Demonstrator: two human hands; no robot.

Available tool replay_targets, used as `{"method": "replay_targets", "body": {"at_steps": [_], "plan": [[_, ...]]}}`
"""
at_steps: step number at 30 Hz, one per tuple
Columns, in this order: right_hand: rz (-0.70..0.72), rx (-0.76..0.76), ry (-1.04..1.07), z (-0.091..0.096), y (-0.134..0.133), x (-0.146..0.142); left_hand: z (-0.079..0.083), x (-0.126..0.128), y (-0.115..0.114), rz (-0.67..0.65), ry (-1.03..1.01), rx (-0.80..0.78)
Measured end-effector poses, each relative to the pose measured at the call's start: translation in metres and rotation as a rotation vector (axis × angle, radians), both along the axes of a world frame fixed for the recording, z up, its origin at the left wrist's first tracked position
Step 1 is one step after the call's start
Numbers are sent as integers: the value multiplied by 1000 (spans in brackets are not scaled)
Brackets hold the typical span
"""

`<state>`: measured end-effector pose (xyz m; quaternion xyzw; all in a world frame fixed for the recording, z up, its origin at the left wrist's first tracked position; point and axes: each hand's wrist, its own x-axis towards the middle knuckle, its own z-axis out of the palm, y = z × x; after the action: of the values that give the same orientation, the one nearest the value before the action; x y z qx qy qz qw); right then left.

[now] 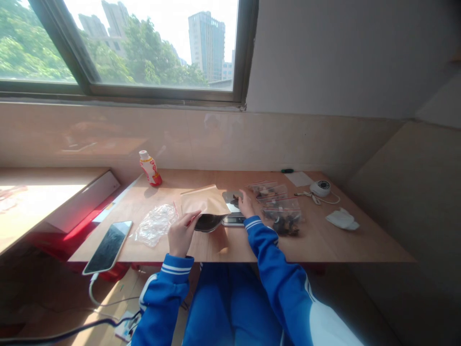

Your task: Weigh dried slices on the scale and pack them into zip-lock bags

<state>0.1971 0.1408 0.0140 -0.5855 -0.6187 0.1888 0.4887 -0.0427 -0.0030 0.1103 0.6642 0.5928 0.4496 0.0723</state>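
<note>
My left hand [181,234] grips the open mouth of a brown paper pouch [203,202] that lies on the wooden table [338,242]. The pouch mouth shows dark contents. My right hand [246,203] reaches over a small digital scale [233,219] whose tray holds a few dark pieces; its fingers are curled near them, and what they pinch is too small to make out. Both arms wear blue sleeves with white stripes.
Zip bags with dark dried pieces [283,216] lie right of the scale. A crumpled clear bag [154,224] and a phone [109,246] lie left. A small drink bottle [151,168], a white round device [320,188] and a white tissue [342,219] stand farther off.
</note>
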Motion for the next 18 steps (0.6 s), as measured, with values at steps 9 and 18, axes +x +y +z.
{"method": "replay_targets", "body": {"at_steps": [9,18], "plan": [[-83,51,35,-7,6,11,-2,-1,1,4,-34,-5],[-15,135,-226,-4,-26,4,-3,1,0,-7,-31,5]]}}
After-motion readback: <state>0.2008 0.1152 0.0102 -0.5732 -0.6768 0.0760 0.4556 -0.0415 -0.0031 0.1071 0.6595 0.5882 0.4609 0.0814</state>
